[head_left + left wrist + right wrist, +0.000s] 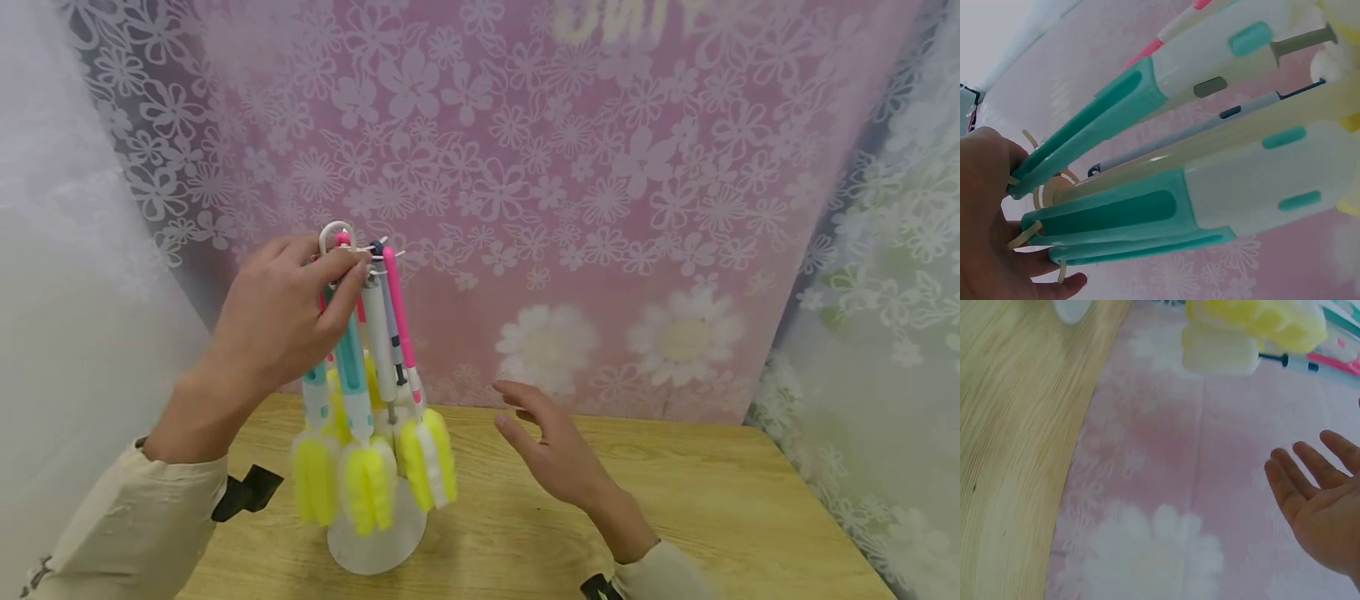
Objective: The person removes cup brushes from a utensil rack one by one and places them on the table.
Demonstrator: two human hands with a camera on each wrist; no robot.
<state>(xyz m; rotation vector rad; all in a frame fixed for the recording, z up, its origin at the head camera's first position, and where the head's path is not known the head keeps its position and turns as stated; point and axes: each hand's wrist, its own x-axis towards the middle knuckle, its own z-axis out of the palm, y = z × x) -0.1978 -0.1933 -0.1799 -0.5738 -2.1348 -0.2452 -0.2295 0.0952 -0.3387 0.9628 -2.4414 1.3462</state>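
Observation:
In the head view a white stand carries several hanging sponge brushes with yellow-and-white heads, such as a teal-handled brush, a grey-white-handled brush and a pink-handled brush. My left hand grips the stand's top among its hooks, thumb and index finger close together there. In the left wrist view, fingers of the left hand lie around the hooks at the ends of the teal handles. My right hand is held to the right of the brushes, apart from them, fingers extended, holding nothing.
The stand's base is over a wood-grain table. Behind rises a pink flowered cloth, with pale flowered curtains at the right and a pale surface at the left.

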